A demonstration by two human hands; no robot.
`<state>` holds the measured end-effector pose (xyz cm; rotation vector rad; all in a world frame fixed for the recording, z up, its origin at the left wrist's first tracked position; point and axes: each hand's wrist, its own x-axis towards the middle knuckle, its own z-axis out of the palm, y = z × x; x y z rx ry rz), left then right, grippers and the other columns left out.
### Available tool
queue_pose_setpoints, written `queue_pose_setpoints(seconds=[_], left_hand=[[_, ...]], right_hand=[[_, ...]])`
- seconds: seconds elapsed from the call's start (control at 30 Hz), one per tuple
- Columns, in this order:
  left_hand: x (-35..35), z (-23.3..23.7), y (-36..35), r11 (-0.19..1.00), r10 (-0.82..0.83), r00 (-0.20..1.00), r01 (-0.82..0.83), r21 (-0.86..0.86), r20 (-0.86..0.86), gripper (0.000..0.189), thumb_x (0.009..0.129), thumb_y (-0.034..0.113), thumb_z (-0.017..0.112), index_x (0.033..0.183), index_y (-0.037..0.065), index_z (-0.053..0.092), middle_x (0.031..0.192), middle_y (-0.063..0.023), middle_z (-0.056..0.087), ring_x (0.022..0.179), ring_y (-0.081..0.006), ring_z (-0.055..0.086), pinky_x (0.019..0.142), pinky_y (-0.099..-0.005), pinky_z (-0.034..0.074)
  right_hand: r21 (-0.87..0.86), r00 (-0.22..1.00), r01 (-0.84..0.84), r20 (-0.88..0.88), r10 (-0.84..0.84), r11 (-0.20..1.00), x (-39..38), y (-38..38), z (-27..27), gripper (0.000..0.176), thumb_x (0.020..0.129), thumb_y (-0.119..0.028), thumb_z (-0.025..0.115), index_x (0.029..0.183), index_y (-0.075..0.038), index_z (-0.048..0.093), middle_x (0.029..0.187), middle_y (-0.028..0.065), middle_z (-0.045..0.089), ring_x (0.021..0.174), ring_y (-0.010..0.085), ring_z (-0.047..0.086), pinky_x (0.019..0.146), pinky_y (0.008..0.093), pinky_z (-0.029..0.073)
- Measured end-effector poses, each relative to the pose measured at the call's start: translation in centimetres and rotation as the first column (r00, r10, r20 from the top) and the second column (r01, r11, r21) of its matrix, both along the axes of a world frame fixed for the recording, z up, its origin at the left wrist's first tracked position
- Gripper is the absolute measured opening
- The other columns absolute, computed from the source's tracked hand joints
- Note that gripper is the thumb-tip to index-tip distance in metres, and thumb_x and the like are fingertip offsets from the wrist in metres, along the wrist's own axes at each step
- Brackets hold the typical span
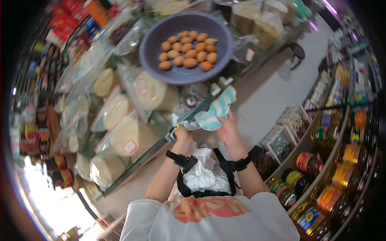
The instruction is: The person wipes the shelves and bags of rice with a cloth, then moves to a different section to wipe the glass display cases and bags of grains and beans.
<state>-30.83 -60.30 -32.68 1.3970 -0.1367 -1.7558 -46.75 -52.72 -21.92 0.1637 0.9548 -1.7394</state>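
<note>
Below and to the left of the bowl (149, 60), clear bags of pale flour (128, 136) are lying on the glass table (138, 157). The bowl is sitting on top of them and holding brown eggs (187, 50).

Just below the bowl, at the table's near edge, the left hand (183, 136) is pressing against the rim. Its fingers are curled tight on what looks like the trailing end of the striped cloth (217, 108). The cloth itself is lying bunched against the edge, below and slightly right of the bowl. The right hand (229, 128) is gripping it from underneath, fingers closed around the wad.

The step in hand appears to be wiping the table's edge. The next stroke likely calls for steady pressure along the rim, kept clear of the bags and bowl overhanging it.

Far to the right of the bowl, jars (341, 176) are standing in rows on curved shelves.
</note>
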Motion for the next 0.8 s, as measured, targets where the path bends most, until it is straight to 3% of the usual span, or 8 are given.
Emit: queue_pose_setpoints(seconds=[0.03, 0.1, 0.13, 0.27, 0.4, 0.53, 0.77, 0.8], left_hand=[[-1.9, 1.2, -0.3, 0.999, -0.054, 0.999, 0.054, 0.003, 0.001, 0.025, 0.095, 0.008, 0.029, 0.113, 0.003, 0.046, 0.102, -0.0146, 0.057, 0.091, -0.0272, 0.059, 0.081, -0.0445, 0.051], [-5.9, 4.7, -0.7, 0.966, -0.258, 0.959, 0.256, -0.030, -0.121, 0.021, 0.082, -0.006, 0.032, 0.084, 0.005, 0.050, 0.074, -0.0101, 0.058, 0.067, -0.0252, 0.059, 0.067, -0.0375, 0.053], [-8.0, 4.8, -0.9, 0.951, -0.304, 0.945, 0.292, -0.106, -0.121, 0.020, 0.082, -0.002, 0.031, 0.080, 0.003, 0.050, 0.068, -0.0128, 0.059, 0.062, -0.0279, 0.059, 0.065, -0.0418, 0.053], [-14.6, 3.3, -2.4, 0.884, -0.429, 0.885, 0.371, -0.286, -0.179, 0.020, 0.083, 0.003, 0.033, 0.071, -0.002, 0.048, 0.072, -0.0196, 0.059, 0.067, -0.0297, 0.056, 0.066, -0.0404, 0.050], [-20.8, -1.3, -2.7, 0.952, -0.270, 0.952, 0.242, -0.185, -0.147, 0.017, 0.088, 0.015, 0.041, 0.076, 0.005, 0.048, 0.077, -0.0161, 0.060, 0.068, -0.0320, 0.057, 0.067, -0.0449, 0.051], [-26.5, -1.1, -2.6, 0.931, -0.335, 0.942, 0.330, -0.154, -0.012, 0.014, 0.086, 0.007, 0.040, 0.089, 0.009, 0.053, 0.095, -0.0100, 0.061, 0.084, -0.0258, 0.061, 0.079, -0.0383, 0.052], [-36.7, -1.3, -6.0, 0.826, -0.560, 0.813, 0.534, -0.181, -0.160, 0.013, 0.091, 0.006, 0.038, 0.089, 0.007, 0.051, 0.099, -0.0112, 0.060, 0.089, -0.0257, 0.058, 0.086, -0.0362, 0.048], [-38.3, -1.6, -6.0, 0.883, -0.470, 0.872, 0.462, -0.086, -0.138, 0.013, 0.089, 0.004, 0.039, 0.086, 0.006, 0.051, 0.098, -0.0119, 0.060, 0.088, -0.0265, 0.058, 0.086, -0.0364, 0.048]], right_hand=[[-0.036, 0.994, 0.085, -0.059, -0.087, 0.996, -1.7, 1.2, 0.5, 0.061, 0.079, 0.013, 0.039, 0.136, -0.010, 0.033, 0.129, 0.0118, 0.045, 0.118, 0.0299, 0.048, 0.099, 0.0434, 0.041], [0.018, 0.974, 0.204, -0.103, -0.201, 0.979, -4.7, 3.7, 1.5, 0.062, 0.079, 0.013, 0.039, 0.137, -0.007, 0.030, 0.130, 0.0117, 0.045, 0.119, 0.0282, 0.047, 0.101, 0.0411, 0.040], [0.035, 0.959, 0.254, -0.137, -0.247, 0.967, -5.9, 4.9, 1.6, 0.064, 0.078, 0.013, 0.041, 0.138, -0.007, 0.030, 0.130, 0.0121, 0.045, 0.118, 0.0279, 0.048, 0.099, 0.0411, 0.041], [0.112, 0.913, 0.397, -0.146, -0.380, 0.911, -8.2, 9.2, 1.5, 0.067, 0.077, 0.014, 0.041, 0.139, -0.007, 0.027, 0.131, 0.0122, 0.045, 0.121, 0.0285, 0.046, 0.101, 0.0422, 0.039], [0.101, 0.876, 0.479, -0.124, -0.467, 0.872, -11.1, 11.3, -0.1, 0.066, 0.075, 0.013, 0.041, 0.137, -0.006, 0.029, 0.128, 0.0125, 0.048, 0.118, 0.0293, 0.050, 0.099, 0.0423, 0.042], [0.164, 0.830, 0.556, -0.161, -0.534, 0.815, -15.3, 10.8, -1.1, 0.065, 0.075, 0.013, 0.042, 0.136, -0.007, 0.031, 0.125, 0.0129, 0.050, 0.115, 0.0291, 0.052, 0.098, 0.0415, 0.043], [0.226, 0.789, 0.614, -0.159, -0.593, 0.757, -24.7, 8.8, 0.9, 0.061, 0.077, 0.012, 0.044, 0.135, -0.005, 0.034, 0.124, 0.0121, 0.050, 0.115, 0.0268, 0.052, 0.096, 0.0399, 0.045], [0.205, 0.782, 0.623, -0.168, -0.600, 0.755, -26.0, 8.9, 1.2, 0.060, 0.077, 0.012, 0.044, 0.134, -0.005, 0.035, 0.124, 0.0120, 0.050, 0.115, 0.0266, 0.052, 0.096, 0.0395, 0.045]])
